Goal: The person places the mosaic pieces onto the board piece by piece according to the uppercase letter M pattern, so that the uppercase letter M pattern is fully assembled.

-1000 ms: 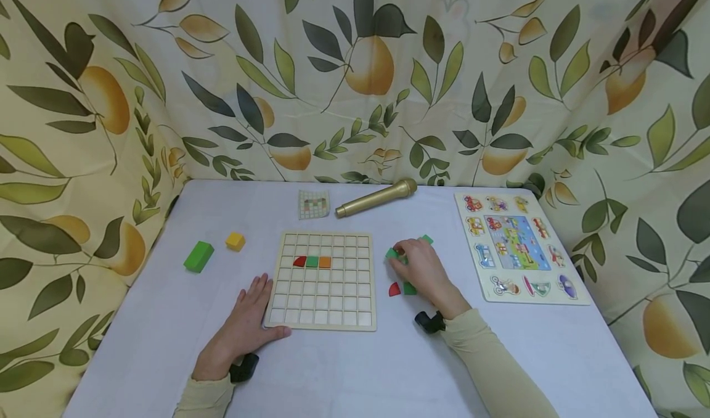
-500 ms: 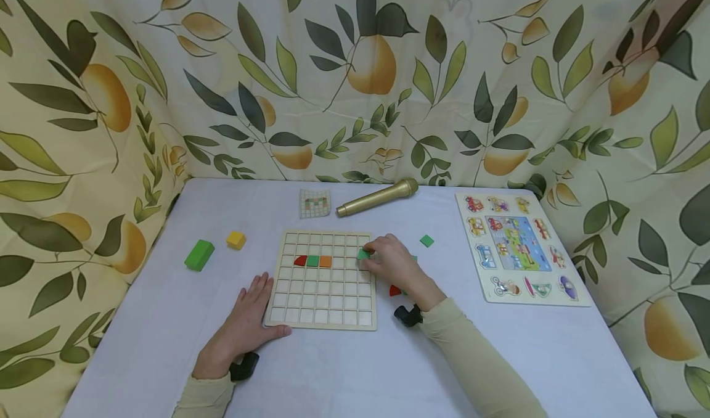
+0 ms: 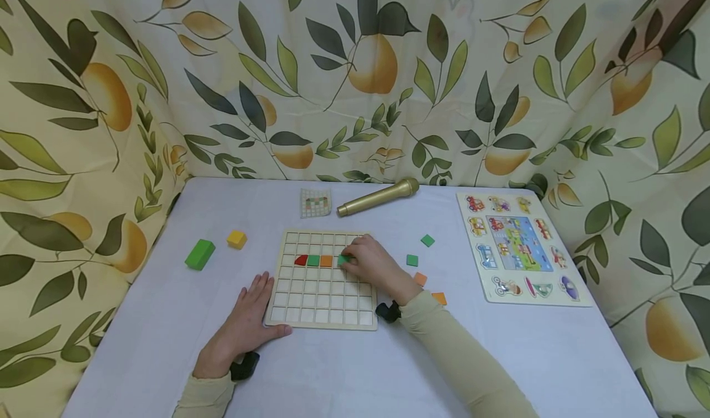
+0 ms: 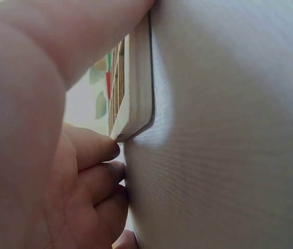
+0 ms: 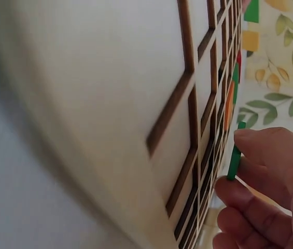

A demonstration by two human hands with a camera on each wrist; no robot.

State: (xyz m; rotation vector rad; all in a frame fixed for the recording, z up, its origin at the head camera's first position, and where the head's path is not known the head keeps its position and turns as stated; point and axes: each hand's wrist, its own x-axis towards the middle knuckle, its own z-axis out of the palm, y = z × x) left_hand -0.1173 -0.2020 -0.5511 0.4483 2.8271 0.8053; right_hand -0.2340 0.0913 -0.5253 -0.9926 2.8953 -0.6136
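A pale wooden grid board (image 3: 310,285) lies mid-table. In one of its upper rows sit a red quarter-round tile (image 3: 301,260), a green square tile (image 3: 313,261) and an orange tile (image 3: 326,261). My right hand (image 3: 379,264) pinches another green square tile (image 5: 235,158) between thumb and fingers, over the same row just right of the orange one. The right wrist view shows that tile held on edge, close to the grid. My left hand (image 3: 244,322) rests on the table with fingers extended along the board's left edge, its thumb by the near left corner.
Loose green tiles (image 3: 412,260) and orange tiles (image 3: 420,279) lie right of the board, partly behind the right wrist. Further right is a picture puzzle board (image 3: 477,291). Behind are a patterned card (image 3: 315,203) and gold microphone (image 3: 377,198); leftward, green (image 3: 200,255) and yellow blocks (image 3: 236,240).
My right hand has picked a green tile from the loose pieces on the right and carried it left over the grid, beside the orange tile. The left hand has stayed put.
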